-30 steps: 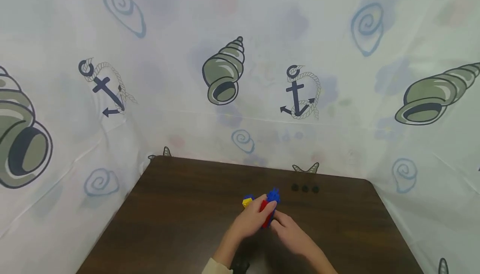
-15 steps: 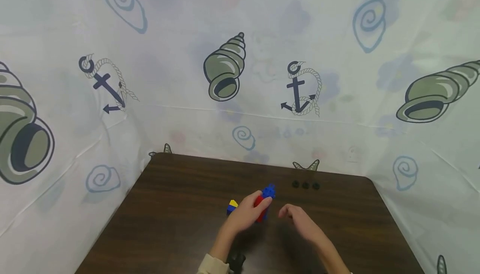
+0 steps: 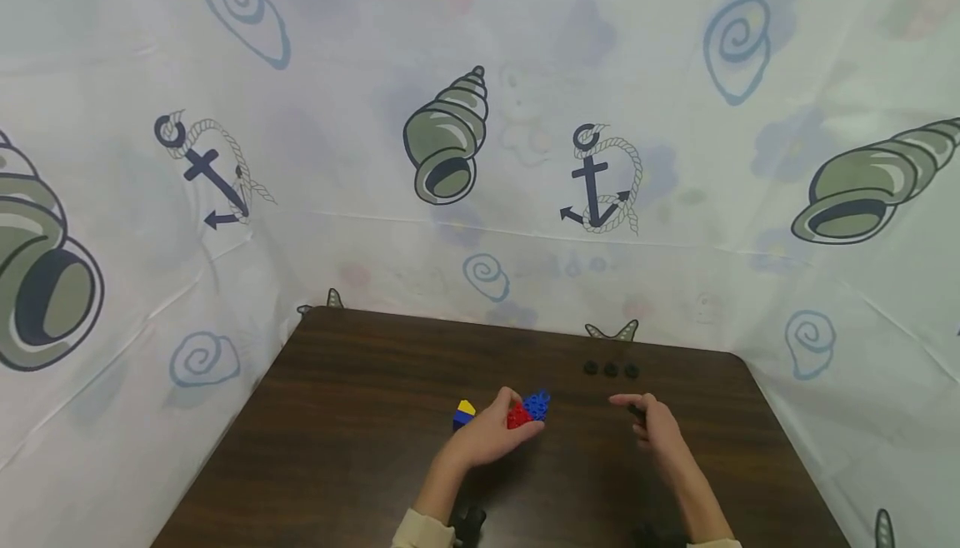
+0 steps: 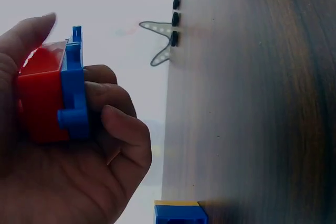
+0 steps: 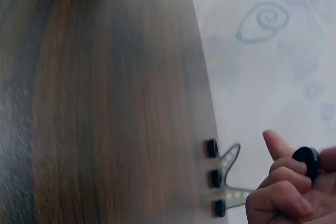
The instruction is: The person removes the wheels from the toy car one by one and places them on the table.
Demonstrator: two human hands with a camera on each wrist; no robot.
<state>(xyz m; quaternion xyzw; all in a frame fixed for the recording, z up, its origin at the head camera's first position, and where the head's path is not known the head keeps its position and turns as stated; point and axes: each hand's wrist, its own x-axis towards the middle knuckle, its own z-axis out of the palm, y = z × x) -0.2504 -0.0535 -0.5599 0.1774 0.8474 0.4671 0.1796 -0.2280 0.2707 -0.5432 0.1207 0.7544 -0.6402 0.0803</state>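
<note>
My left hand (image 3: 483,435) grips a toy made of a red block (image 4: 42,103) joined to a blue base (image 4: 75,87) with short pegs sticking out. Thumb and fingers lie on opposite sides of it. Its blue end (image 3: 536,405) points up and away in the head view. Over to the right, my right hand (image 3: 660,431) pinches a small black wheel (image 5: 308,162), its index finger extended. Three matching black wheels (image 3: 611,371) stand in a row on the table, beyond the right hand.
A blue and yellow block (image 3: 464,416) sits on the dark wooden table (image 3: 360,448), just left of the left hand. Behind the table hangs a white curtain (image 3: 525,273) printed with shells and anchors.
My right hand has left the toy and moved right, and a black wheel now shows in its fingers. My left hand has turned the toy, still gripping it.
</note>
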